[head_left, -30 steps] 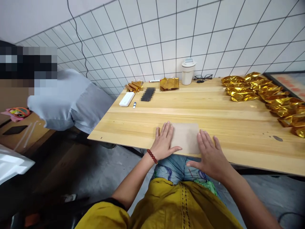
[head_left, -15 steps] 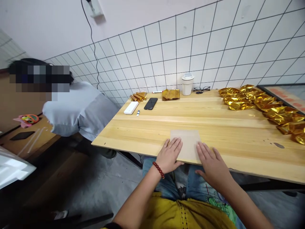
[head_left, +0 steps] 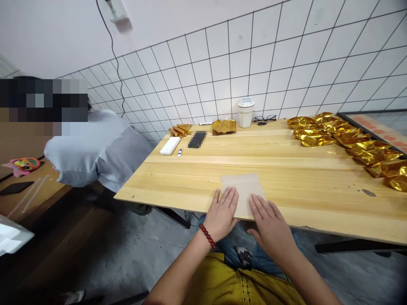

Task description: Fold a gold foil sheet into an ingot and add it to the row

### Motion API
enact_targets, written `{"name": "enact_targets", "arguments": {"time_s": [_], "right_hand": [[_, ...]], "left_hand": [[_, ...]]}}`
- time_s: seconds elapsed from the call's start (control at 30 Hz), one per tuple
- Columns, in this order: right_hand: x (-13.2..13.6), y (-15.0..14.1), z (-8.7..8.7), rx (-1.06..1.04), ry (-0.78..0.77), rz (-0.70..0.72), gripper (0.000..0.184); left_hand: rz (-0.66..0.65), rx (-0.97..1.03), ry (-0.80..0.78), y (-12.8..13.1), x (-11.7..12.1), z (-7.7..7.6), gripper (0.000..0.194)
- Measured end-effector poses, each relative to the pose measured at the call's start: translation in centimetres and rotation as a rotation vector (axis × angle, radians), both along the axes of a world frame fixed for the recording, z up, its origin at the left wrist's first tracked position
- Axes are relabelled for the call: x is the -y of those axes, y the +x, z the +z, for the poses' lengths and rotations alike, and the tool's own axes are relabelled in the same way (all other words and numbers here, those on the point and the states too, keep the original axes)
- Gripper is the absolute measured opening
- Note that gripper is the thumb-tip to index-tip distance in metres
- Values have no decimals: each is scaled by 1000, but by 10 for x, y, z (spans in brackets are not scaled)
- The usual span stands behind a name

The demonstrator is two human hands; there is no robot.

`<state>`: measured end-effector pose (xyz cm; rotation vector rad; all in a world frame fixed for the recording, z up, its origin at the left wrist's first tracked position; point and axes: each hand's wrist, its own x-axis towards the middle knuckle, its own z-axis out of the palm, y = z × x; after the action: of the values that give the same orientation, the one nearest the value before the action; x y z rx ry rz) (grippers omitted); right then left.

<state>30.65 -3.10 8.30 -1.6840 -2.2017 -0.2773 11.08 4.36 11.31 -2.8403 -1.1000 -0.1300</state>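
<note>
A plain, pale tan sheet lies flat at the near edge of a wooden desk, under and between two bare hands. The left grip is flat and extended, its fingers close together on the sheet's left part; a dark red beaded bracelet circles the wrist behind it. The right grip is likewise flat, fingers straight over the sheet's right side, thumb out toward the left. Beyond the left grip, toward the wall, are a white block, a small blue-and-white stick, a blurred dark rectangle and folded gold strips. Straight ahead of both grips stand a gold packet and a white lidded cup, with black glasses just beside the cup. Well to the right of the right grip, shiny gold foil pieces lie in rows. Well left of the left grip, a person in a grey-blue shirt leans over another surface.
</note>
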Motion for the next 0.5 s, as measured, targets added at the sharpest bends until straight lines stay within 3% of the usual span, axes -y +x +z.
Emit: {"name": "enact_targets", "arguments": {"time_s": [0.2, 0.33, 0.43, 0.5], "right_hand": [[18, 32, 8, -38, 81, 18, 42], [14, 38, 10, -105, 97, 20, 31], [10, 41, 10, -131, 76, 41, 30], [7, 44, 11, -138, 50, 70, 32]], "left_hand": [[-183, 138, -63, -17, -1, -5, 60], [-163, 199, -107, -16, -6, -5, 56], [-144, 255, -162, -14, 3, 9, 51], [-128, 321, -213, -16, 24, 24, 60]]}}
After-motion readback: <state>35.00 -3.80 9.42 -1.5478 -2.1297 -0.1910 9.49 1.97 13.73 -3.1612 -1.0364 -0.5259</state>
